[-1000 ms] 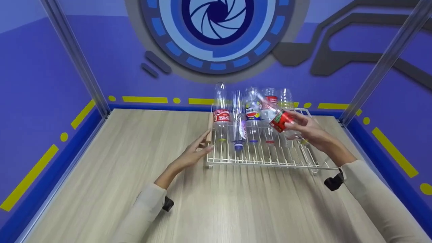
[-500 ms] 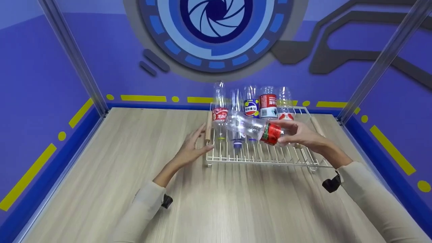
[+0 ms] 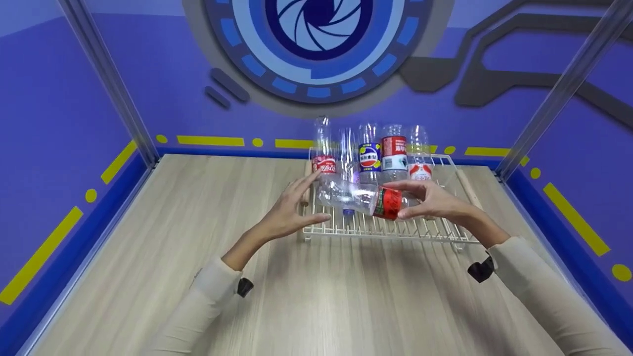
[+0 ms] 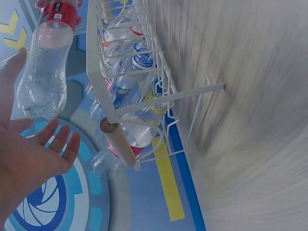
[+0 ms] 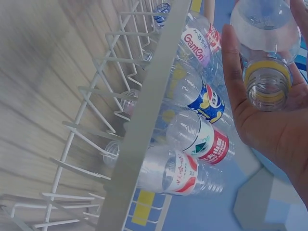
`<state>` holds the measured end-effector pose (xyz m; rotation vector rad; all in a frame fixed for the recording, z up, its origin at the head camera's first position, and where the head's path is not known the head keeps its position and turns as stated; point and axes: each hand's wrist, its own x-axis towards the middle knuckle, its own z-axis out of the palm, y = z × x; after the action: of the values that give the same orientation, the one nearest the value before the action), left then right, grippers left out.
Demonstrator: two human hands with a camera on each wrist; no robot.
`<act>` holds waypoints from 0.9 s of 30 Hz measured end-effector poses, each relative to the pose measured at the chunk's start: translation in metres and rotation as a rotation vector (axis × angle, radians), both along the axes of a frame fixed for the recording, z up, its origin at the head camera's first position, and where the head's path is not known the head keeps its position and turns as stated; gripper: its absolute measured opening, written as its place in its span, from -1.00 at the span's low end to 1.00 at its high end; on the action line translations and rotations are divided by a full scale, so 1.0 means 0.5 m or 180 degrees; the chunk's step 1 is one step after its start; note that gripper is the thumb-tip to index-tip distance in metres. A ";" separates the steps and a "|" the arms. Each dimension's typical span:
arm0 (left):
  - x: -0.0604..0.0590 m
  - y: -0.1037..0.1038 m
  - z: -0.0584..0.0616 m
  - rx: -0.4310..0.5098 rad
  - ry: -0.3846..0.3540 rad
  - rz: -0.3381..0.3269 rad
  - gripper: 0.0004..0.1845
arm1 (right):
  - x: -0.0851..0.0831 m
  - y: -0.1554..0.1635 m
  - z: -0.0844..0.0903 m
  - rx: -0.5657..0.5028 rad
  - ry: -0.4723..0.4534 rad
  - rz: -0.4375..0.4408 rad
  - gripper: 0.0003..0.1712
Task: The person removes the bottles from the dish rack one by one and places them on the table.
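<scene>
Above the front of the white wire rack [image 3: 390, 230], the right hand [image 3: 432, 202] is holding a clear plastic bottle [image 3: 358, 196] sideways, its fingers and thumb curling round the neck end just past the red label. The bottle's base is pointing toward the left hand [image 3: 287, 215], which is hovering with its fingers spread and relaxed, gripping nothing; its fingertips are lying near the base, and whether they are touching it cannot be told. In the left wrist view the bottle [image 4: 45, 67] is hanging just above the open palm [image 4: 29, 159], seemingly apart from it. In the right wrist view the bottle's uncapped mouth with its yellow ring [image 5: 266, 79] is facing the camera, cradled against the palm [image 5: 274, 130].

The rack is sitting on the wooden tabletop [image 3: 222, 277] close to the blue back wall, with a wooden handle [image 3: 306, 190] at its left end and another [image 3: 467, 183] at its right. Five other bottles are standing neck down in a row at the back of the rack: one with a red label [image 3: 324, 158], a plain clear one [image 3: 347, 153], one with a blue label [image 3: 369, 155], one with a red and white label [image 3: 394, 153], and one with a white label [image 3: 420, 158]. The held bottle is lying in front of this row, between the two hands.
</scene>
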<state>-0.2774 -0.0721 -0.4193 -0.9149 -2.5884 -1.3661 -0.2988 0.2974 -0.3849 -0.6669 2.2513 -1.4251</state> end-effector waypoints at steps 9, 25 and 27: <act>0.007 0.005 0.012 -0.0112 0.0219 -0.0514 -0.37 | 0.029 -0.036 0.010 0.0367 0.0289 0.0483 -0.12; 0.035 0.002 0.043 -0.0800 0.0138 -0.0780 -0.39 | 0.057 -0.045 0.043 0.0484 0.0489 0.0733 -0.17; 0.035 -0.001 0.042 -0.0791 0.0194 -0.0752 -0.40 | 0.054 -0.036 0.043 0.0478 0.0452 0.0688 -0.18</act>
<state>-0.2598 -0.0725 -0.3981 -1.3134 -2.7153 -1.0530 -0.2716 0.2792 -0.3632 -0.9546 2.2833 -1.1263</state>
